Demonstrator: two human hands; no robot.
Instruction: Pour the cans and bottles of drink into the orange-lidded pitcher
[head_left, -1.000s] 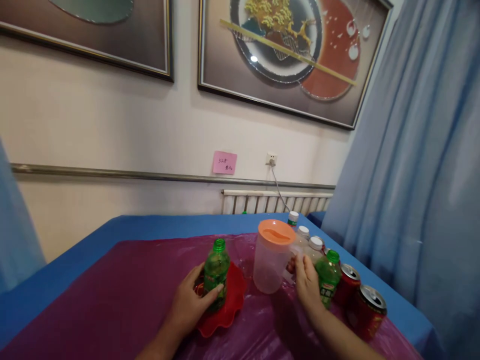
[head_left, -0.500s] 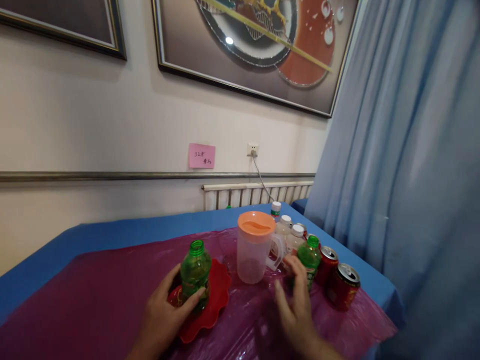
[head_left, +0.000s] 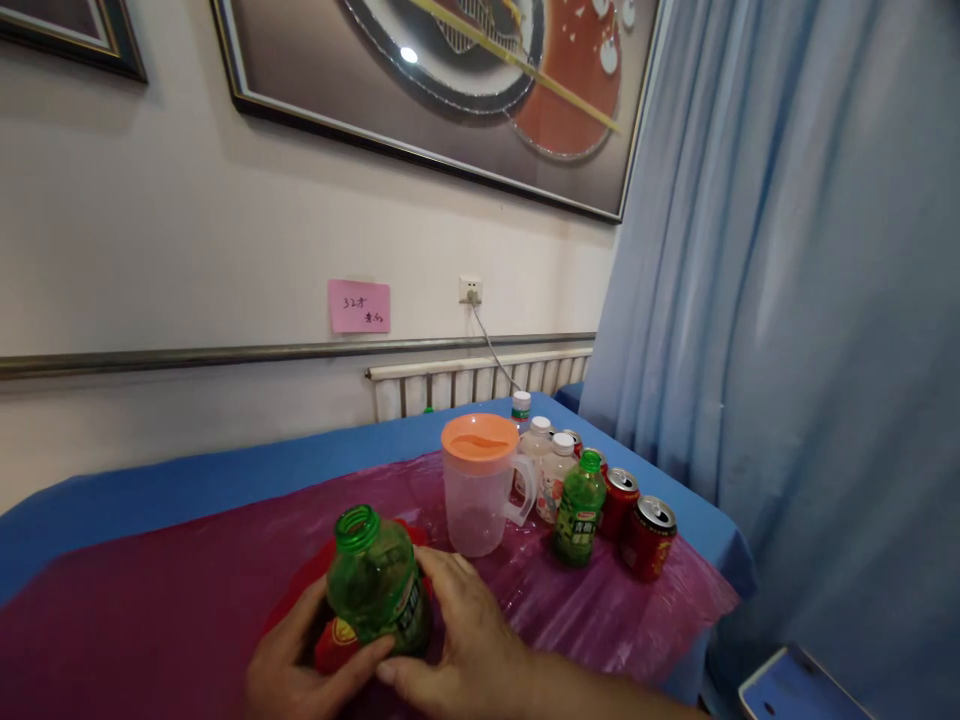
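Observation:
An uncapped green plastic bottle [head_left: 373, 580] is held between both of my hands above a red plate [head_left: 300, 580], leaning slightly left. My left hand [head_left: 300, 655] wraps its left side, thumb across the front. From the right, my right hand [head_left: 465, 630] closes on the same bottle, its thumb close to the left one. Below the bottle shows a red wrapped item [head_left: 335, 645] with a gold mark, mostly hidden by the left hand. Just beyond my right hand stands a clear pitcher [head_left: 474, 510] with an orange lid [head_left: 480, 438].
Right of the pitcher stand a second green bottle [head_left: 580, 510], several white-capped bottles [head_left: 555, 475] and several red cans [head_left: 649, 540]. Purple plastic sheeting [head_left: 187, 570] covers part of the blue tablecloth [head_left: 225, 470]. A blue curtain [head_left: 825, 350] hangs at the right.
My right hand has left the second green bottle and moved left onto the held one. The held bottle has come closer and tilted a little. The camera view has shifted right.

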